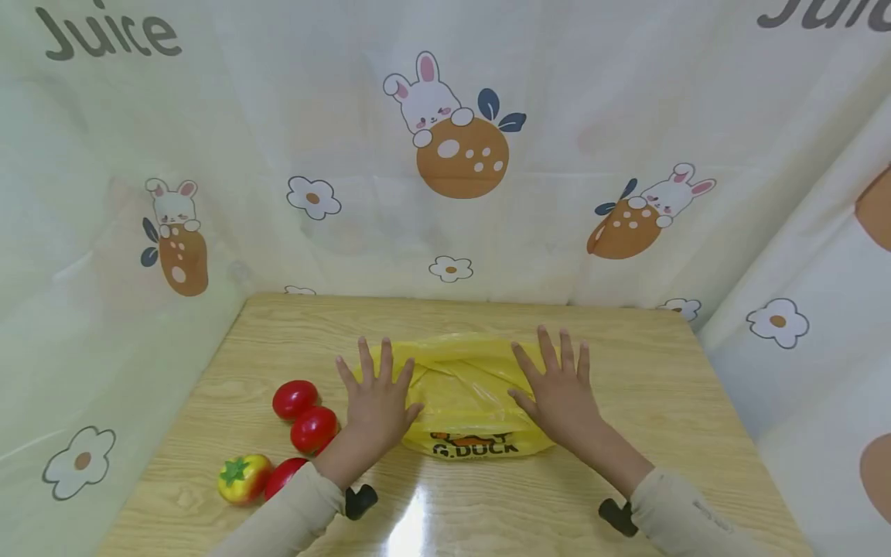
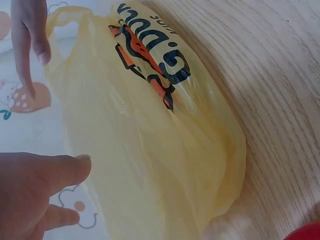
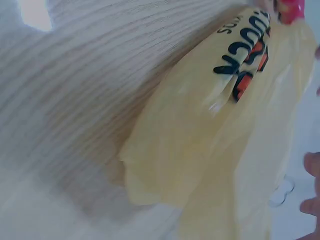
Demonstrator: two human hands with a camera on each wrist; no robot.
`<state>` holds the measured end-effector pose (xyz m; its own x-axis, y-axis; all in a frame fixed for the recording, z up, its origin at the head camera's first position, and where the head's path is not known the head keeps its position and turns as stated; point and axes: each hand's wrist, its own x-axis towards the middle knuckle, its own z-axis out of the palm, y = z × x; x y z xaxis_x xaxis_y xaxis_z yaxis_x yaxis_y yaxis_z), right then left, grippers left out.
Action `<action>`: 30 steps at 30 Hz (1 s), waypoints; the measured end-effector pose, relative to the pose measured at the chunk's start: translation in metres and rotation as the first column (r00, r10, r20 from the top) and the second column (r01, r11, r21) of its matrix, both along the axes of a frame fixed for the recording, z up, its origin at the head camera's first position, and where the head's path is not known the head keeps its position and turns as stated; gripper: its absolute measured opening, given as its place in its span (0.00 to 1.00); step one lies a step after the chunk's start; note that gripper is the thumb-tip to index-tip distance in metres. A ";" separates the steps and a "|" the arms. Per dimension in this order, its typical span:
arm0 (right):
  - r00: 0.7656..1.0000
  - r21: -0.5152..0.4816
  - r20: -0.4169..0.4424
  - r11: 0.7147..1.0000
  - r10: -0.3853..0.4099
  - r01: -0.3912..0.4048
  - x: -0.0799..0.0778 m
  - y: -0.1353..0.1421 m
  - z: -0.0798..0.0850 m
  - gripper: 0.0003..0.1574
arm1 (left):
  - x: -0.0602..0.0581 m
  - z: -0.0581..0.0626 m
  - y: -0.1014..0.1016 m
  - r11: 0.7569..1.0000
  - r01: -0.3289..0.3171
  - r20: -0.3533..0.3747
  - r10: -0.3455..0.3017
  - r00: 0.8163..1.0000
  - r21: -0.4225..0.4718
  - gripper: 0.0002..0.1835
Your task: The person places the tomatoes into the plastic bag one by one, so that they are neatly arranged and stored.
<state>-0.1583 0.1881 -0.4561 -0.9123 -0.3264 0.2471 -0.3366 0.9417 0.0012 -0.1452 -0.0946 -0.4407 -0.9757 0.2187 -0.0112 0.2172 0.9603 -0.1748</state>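
A yellow plastic bag [image 1: 465, 387] with black "G.DUCK" lettering and an orange print lies on the wooden table. Over its left end is my left hand [image 1: 376, 410], fingers straight and spread. My right hand [image 1: 565, 401] is held the same way at the right end. Neither hand grips anything; whether the palms touch the plastic cannot be told. In the left wrist view, the left hand [image 2: 35, 187] shows beside the bag [image 2: 140, 135], one loop handle standing near the other hand's fingers. The right wrist view catches only fingertips [image 3: 312, 167] at its edge.
Left of the bag lie red round fruits [image 1: 295, 399] and a yellow-red one [image 1: 245, 479] with a green leafy top, partly behind my left forearm. Black wrist mounts [image 1: 360, 502] stick out below the sleeves. A printed curtain [image 1: 313, 116] encloses the table's back and sides.
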 end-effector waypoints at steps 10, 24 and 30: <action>0.997 -0.410 -0.019 0.910 -0.075 0.061 0.000 0.032 -0.025 0.43 | -0.002 -0.002 -0.001 1.000 0.014 0.014 -0.014 1.000 0.014 0.38; 0.997 -0.647 -0.068 0.762 -0.030 -0.021 0.004 0.038 -0.060 0.30 | 0.000 -0.005 -0.005 0.999 0.013 0.024 -0.014 1.000 0.050 0.38; 0.986 -0.681 -0.153 0.730 -0.065 -0.058 0.005 0.035 -0.063 0.27 | -0.002 -0.006 -0.012 0.997 -0.016 0.038 0.013 0.999 0.079 0.38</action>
